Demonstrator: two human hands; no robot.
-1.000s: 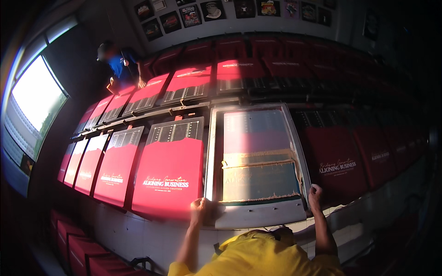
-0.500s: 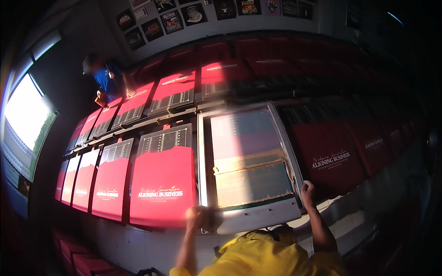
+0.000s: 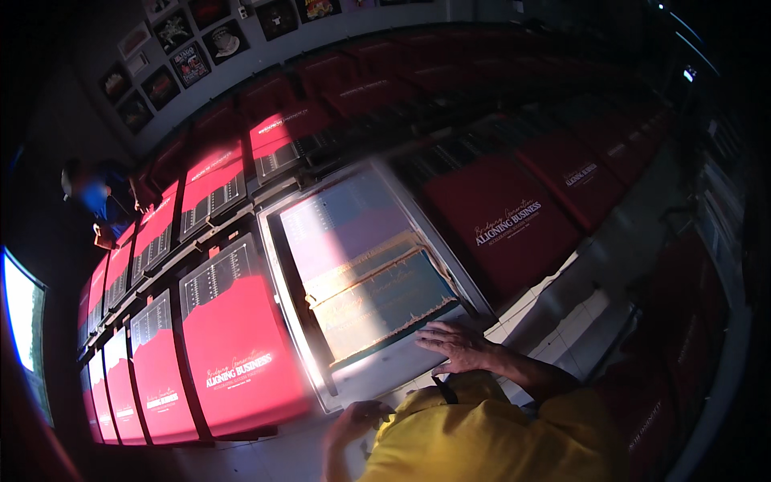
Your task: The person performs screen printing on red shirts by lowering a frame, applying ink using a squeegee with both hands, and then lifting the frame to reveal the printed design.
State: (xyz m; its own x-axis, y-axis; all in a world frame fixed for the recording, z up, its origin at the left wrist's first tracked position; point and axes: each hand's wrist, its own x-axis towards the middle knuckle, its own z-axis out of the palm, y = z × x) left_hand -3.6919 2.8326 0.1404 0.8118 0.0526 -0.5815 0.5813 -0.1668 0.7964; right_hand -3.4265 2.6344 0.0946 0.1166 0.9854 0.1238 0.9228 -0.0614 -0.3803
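Note:
A silkscreen frame with pale metal sides lies over one of the red printed fabric pieces on the long table. Its mesh has a lighter upper part and a tape-edged stencil area nearer me, both crossed by a strip of sunlight. My right hand rests at the near edge of the frame, fingers stretched out and apart. Just below the frame's near left corner is my left hand, close to my body and off the frame. Blur hides how its fingers are set.
Red fabric pieces with white lettering, such as one on the left and one on the right, lie on dark boards in rows. A person in blue stands at the far left. More red pieces are at the lower right.
Both hands have left the frame's sides. My left hand dropped toward my body; my right moved inward onto the near edge and opened. The view has swung to the right.

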